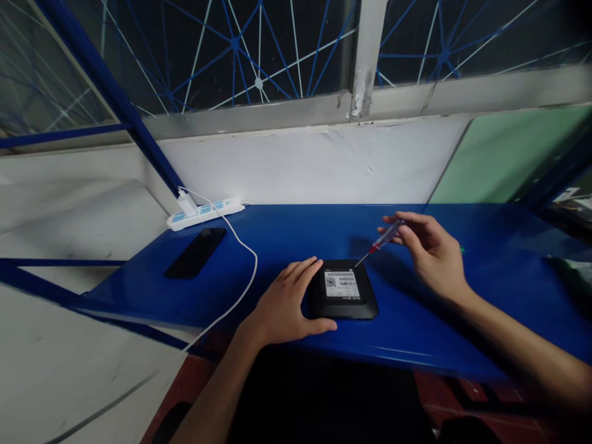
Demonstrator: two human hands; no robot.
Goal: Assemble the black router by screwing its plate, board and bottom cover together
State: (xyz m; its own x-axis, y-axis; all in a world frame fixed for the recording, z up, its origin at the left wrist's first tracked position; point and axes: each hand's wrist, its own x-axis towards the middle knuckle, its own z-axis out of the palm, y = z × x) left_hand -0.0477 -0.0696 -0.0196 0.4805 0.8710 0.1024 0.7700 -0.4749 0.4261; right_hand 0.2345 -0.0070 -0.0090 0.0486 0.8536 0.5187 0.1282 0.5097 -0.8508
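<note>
A flat black box-shaped device (370,302) lies on the blue table, its white printed label facing up. My left hand (289,305) grips it at the left side, with fingers along the far left edge and thumb at the near edge. Between the thumb and fingers of my right hand (437,259) is a screwdriver (387,236) with a clear handle and a red collar. It slants down to the left, and its thin tip is at the device's far right corner. I cannot tell whether a screw sits under the tip.
A black phone (196,253) rests on the blue table (296,228) at the left. Behind it stands a white power strip (206,213) with a plugged-in charger. A white cable (252,265) runs from there across the table's left part and off its front edge.
</note>
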